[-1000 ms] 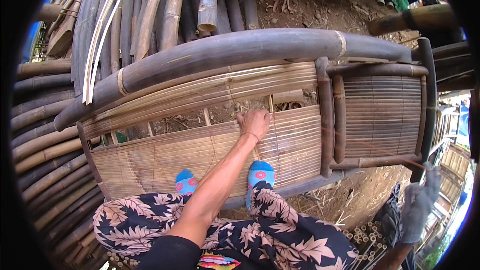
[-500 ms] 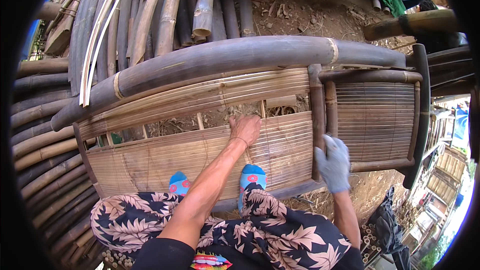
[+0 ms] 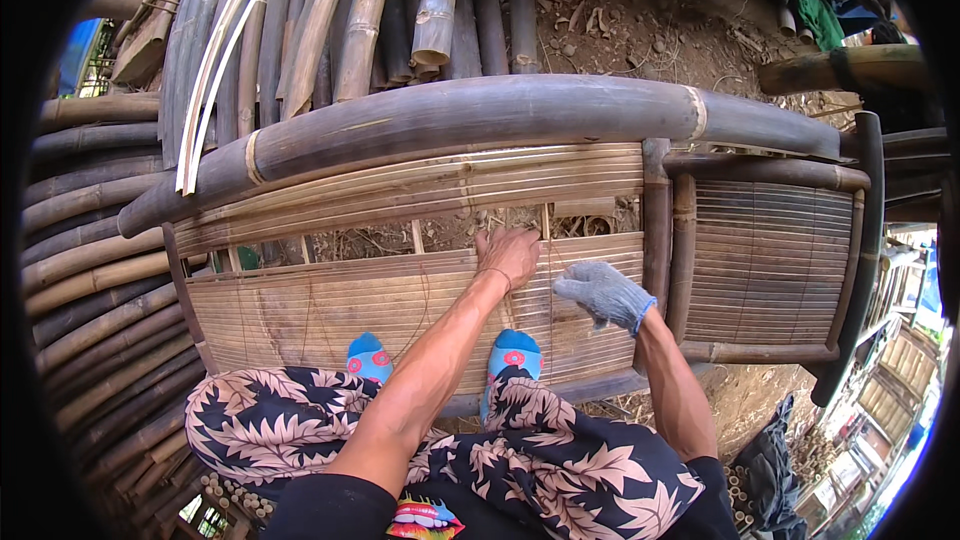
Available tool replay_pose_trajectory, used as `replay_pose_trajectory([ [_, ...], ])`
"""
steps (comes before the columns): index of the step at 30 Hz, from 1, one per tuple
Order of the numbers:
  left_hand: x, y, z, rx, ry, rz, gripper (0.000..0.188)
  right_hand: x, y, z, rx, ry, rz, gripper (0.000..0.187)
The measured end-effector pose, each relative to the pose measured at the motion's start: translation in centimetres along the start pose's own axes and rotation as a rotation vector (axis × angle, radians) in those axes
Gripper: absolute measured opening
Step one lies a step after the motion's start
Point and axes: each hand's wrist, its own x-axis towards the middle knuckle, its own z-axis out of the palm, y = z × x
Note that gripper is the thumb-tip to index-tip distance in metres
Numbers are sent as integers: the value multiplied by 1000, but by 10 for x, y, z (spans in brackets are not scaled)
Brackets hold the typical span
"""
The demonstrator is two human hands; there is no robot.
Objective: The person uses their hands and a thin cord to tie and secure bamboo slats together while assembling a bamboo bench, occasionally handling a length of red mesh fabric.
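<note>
A bamboo bench frame lies before me, with a seat of thin bamboo slats (image 3: 330, 305) and a thick dark bamboo pole (image 3: 450, 125) along its far side. My bare left hand (image 3: 508, 255) is at the far edge of the near slats, its fingers curled down over that edge into the gap; the fingertips are hidden. To its right, my right hand (image 3: 605, 296), in a grey knit glove, hovers over the slats with its fingers drawn together. Whatever it may hold is too small to make out. Thin brown wire (image 3: 425, 290) trails across the slats.
My feet in blue socks (image 3: 515, 350) stand on the slats. A smaller slatted panel (image 3: 768, 265) adjoins at the right. Bamboo poles (image 3: 105, 330) are stacked at the left, more (image 3: 437, 25) lie beyond the bench, and pale split strips (image 3: 225, 70) rest at the far left.
My gloved right hand has moved left from the frame's upright post to over the slats, and its fingers have drawn together. My left hand keeps its place on the slat edge. The view has shifted slightly.
</note>
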Motion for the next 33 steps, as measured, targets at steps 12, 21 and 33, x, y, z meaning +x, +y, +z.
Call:
replay_pose_trajectory([
  [12, 2, 11, -5, 6, -81, 23, 25, 30, 3, -40, -619, 537, -266, 46],
  [21, 10, -1, 6, -61, 17, 48, 21, 45, 55, 17, -555, 435, -555, 28],
  [33, -87, -26, -21, -189, 694, -232, 27, -67, 173, -88, -447, 1004, -173, 34],
])
